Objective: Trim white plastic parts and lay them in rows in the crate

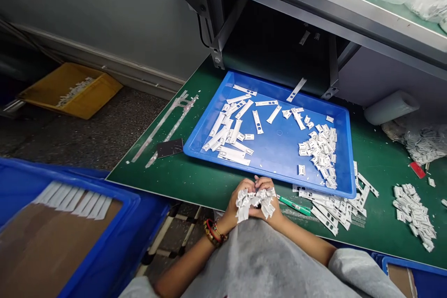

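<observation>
My left hand (233,205) is closed around a bunch of white plastic pieces (243,202) at the table's front edge. Close beside it, my right hand (277,209) grips a second bunch of white plastic pieces (267,204). The two hands nearly meet, and their palms are partly hidden. Just beyond them lies the blue tray (279,158), with long white strips (220,135) at its left and a heap of small white pieces (321,153) at its right. A green pen-like tool (295,206) rests near my right hand.
Long white strips (331,212) and small white pieces (414,216) are piled on the green table (380,223). A dark conveyor belt (279,46) ends above the tray. Left are a black plate (170,148), a yellow bin (84,102) and a blue crate (129,200) holding cardboard and strips.
</observation>
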Motion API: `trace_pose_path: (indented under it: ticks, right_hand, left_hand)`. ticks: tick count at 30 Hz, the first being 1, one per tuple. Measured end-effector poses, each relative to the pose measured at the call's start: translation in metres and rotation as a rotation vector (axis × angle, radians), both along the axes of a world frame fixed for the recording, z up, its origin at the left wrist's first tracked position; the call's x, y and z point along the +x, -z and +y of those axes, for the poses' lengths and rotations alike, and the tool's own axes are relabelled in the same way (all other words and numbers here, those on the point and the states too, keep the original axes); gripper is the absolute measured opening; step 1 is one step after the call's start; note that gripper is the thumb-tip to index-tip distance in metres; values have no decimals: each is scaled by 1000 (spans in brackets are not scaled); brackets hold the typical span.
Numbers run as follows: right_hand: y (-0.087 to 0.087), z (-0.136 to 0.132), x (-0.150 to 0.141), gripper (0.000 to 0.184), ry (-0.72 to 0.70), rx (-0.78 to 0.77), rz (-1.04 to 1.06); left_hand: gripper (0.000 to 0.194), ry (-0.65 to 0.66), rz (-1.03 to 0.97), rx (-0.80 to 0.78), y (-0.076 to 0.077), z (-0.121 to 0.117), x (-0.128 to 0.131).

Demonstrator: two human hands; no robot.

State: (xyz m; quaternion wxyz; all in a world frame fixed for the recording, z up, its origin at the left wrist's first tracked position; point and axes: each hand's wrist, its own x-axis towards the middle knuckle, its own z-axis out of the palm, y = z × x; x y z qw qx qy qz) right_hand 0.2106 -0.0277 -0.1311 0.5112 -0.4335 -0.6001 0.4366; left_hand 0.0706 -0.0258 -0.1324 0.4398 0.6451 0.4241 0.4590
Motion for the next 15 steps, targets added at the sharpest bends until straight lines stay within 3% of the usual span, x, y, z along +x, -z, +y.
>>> trace_pose_path:
  ticks: [4, 7, 9, 12, 15]
  right_hand:
    - [-3, 6, 5, 68, -147, 37, -1]
    - [-2, 5, 9, 73, -257, 36, -17]
    - [2, 2, 9, 67, -228, 10, 4]
    - [12, 0, 6, 56, -126, 1, 14]
    - [14, 3, 9, 81, -147, 94, -60]
  left_hand:
    - [53, 99, 59, 30, 33, -4, -2]
    - [74, 227, 159, 61, 45, -3, -15]
    - [77, 310, 235, 59, 42, -2, -20]
    - [73, 363, 302, 55, 23, -1, -16]
    - [58, 297, 275, 28, 5, -2, -5]
